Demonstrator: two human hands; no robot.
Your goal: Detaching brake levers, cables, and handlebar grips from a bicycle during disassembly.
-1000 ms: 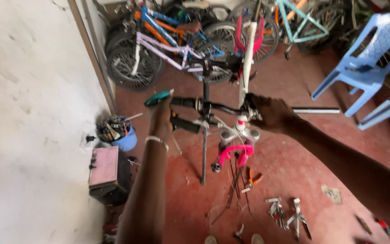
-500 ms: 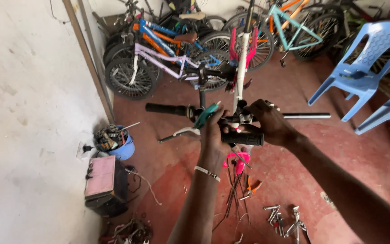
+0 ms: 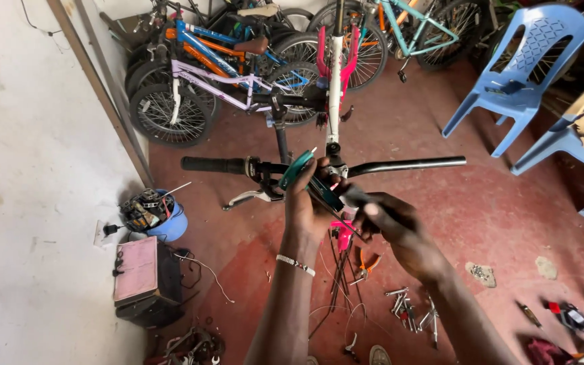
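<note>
1. Left hand (image 3: pixel 309 209) closed around a teal-handled tool (image 3: pixel 297 169), just below the black handlebar (image 3: pixel 400 165)'s centre.
2. Right hand (image 3: pixel 393 226) grips a dark tool handle touching it.
3. A slip could likely knock the brake lever (image 3: pixel 245 198) or drop tools onto the floor (image 3: pixel 508 223).

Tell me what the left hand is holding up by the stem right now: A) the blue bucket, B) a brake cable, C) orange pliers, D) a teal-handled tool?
D: the left hand is closed around a teal-handled tool raised against the handlebar beside the stem, while the orange pliers lie on the floor below.
</note>
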